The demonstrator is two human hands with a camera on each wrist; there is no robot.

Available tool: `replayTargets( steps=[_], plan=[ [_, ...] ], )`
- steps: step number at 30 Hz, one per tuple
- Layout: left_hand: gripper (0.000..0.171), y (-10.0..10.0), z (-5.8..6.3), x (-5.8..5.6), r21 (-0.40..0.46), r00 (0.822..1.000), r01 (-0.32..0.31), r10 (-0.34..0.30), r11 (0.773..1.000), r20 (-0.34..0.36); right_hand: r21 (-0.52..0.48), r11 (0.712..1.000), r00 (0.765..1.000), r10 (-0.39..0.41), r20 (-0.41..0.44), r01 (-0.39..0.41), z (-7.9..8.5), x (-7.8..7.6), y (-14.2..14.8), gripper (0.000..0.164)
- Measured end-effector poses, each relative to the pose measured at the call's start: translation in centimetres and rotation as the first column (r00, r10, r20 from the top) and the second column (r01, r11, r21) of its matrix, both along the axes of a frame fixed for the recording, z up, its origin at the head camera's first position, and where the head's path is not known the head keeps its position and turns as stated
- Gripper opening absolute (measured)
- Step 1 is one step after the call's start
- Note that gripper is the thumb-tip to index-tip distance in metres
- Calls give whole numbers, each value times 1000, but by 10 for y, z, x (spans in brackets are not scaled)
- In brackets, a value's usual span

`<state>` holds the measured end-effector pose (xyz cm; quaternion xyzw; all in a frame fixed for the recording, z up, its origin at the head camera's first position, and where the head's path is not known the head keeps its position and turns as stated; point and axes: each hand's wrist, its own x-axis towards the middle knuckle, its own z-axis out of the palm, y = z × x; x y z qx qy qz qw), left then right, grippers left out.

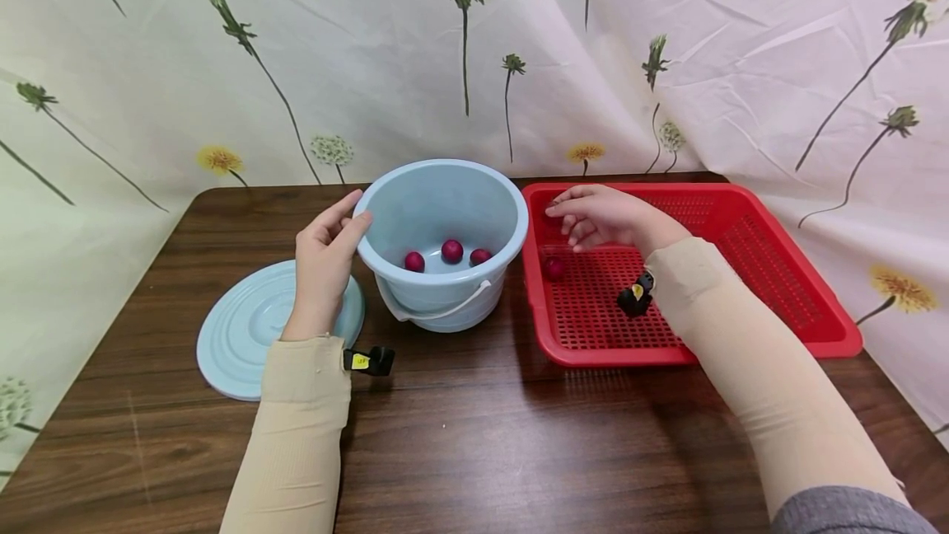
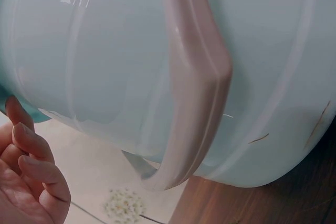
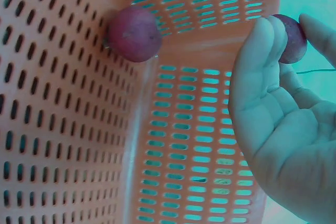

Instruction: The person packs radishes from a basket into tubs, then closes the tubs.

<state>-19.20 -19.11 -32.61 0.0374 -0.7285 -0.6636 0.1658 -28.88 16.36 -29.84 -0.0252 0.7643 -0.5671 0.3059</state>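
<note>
My left hand point(image 1: 326, 262) holds the rim of a light blue bucket point(image 1: 437, 303), with the thumb at the rim's left side. Inside the bucket lie 3 dark red plums point(image 1: 451, 251). In the right wrist view, my right hand point(image 3: 289, 114) pinches another plum point(image 3: 295, 39) between thumb and fingertips. That hand is over the left part of a red plastic basket point(image 1: 749, 262). One more plum point(image 3: 135, 34) rests inside the basket. The bucket's pale handle point(image 2: 197, 87) hangs down its near side.
A light blue round lid point(image 1: 245, 328) lies on the brown wooden table point(image 1: 474, 443), left of the bucket and partly behind my left arm. White flower-printed cloth point(image 1: 356, 48) hangs behind the table. Bucket and basket stand close side by side.
</note>
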Motion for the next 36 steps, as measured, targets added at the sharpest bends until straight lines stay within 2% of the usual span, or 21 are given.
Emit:
replayTargets(
  steps=[6,17,36],
  plan=[
    [41,-1,-1,0,8,1000,10,-10,1000,-3,-19,1000,1000,-10,-13,10,9,0,-3,18],
    [41,0,-1,0,-2,1000,-4,4,1000,-2,-92,996,999,3,-50,-7,23,6,-9,25],
    [40,0,0,0,-2,1000,-4,4,1000,-1,-237,971,997,0,-82,-19,39,19,-32,17]
  ],
)
